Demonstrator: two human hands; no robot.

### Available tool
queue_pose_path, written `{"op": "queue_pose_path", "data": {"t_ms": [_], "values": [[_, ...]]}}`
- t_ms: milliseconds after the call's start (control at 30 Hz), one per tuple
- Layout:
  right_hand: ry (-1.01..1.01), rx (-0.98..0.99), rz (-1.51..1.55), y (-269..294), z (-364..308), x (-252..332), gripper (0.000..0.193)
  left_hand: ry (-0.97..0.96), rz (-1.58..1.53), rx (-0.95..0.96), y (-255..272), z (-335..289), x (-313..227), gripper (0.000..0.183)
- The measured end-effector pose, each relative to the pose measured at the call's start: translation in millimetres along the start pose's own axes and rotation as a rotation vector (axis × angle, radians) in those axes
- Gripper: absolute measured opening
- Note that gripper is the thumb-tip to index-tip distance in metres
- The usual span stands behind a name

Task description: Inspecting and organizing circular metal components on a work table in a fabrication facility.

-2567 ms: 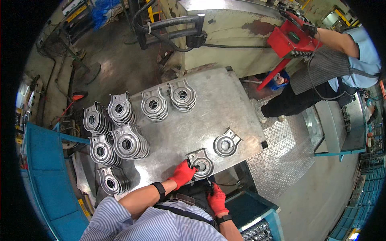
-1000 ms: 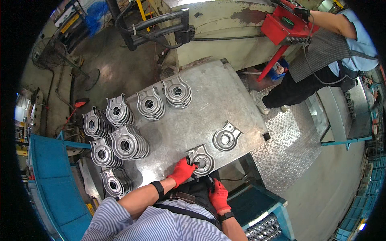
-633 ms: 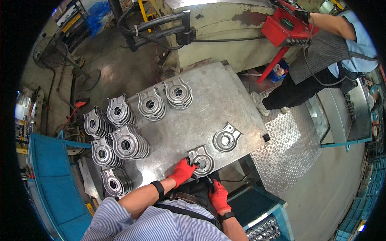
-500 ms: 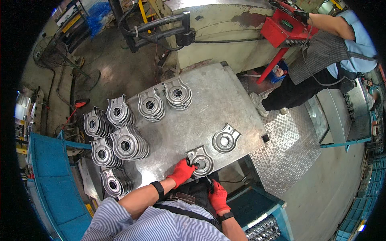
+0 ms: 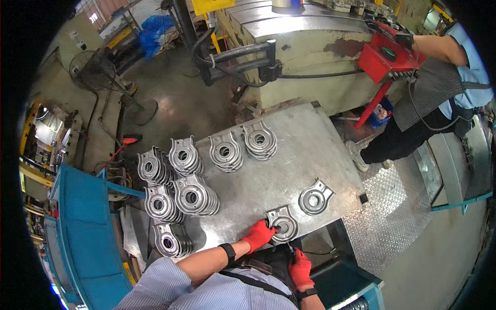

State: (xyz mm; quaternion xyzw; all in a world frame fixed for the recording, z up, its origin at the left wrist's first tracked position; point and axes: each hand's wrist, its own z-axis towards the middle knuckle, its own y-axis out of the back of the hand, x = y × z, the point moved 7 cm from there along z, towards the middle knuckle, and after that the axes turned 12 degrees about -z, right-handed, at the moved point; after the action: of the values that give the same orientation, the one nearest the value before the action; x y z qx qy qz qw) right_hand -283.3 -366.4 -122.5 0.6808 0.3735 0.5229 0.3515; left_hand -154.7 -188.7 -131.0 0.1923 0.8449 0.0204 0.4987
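Note:
My left hand (image 5: 260, 235), in a red glove with dark fingertips, grips the left side of a round metal bracket (image 5: 283, 225) with a ring-shaped centre. That bracket sits at the near edge of the metal table (image 5: 258, 191). Just off the same edge, my right hand (image 5: 299, 269), also red-gloved, is closed with its fingers toward the bracket. A slim dark thing shows at its fingertips, too small to name. Another similar bracket (image 5: 314, 199) lies flat, farther right on the tabletop.
Several stacks of like brackets (image 5: 194, 196) fill the table's left part. A blue metal rack (image 5: 85, 222) stands at left, a blue bin (image 5: 346, 284) below right. Beyond the table, a person (image 5: 434, 93) has a hand at a red control box (image 5: 387, 54).
The whole view has shifted, so the table and the stacks appear farther right and lower. My left hand stays on the same bracket, and my right hand remains beside the table edge.

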Motion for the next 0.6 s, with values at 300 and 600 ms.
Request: {"op": "queue_pose_path", "data": {"t_ms": [300, 600], "values": [[-0.221, -0.259, 0.315, 33, -9, -17, 0.044, 0.049, -0.069, 0.048, 38, -1, -34, 0.033], [-0.271, -0.185, 0.296, 62, -33, -32, 0.033, -0.114, 0.159, -0.434, 206, 60, -142, 0.035]]}}
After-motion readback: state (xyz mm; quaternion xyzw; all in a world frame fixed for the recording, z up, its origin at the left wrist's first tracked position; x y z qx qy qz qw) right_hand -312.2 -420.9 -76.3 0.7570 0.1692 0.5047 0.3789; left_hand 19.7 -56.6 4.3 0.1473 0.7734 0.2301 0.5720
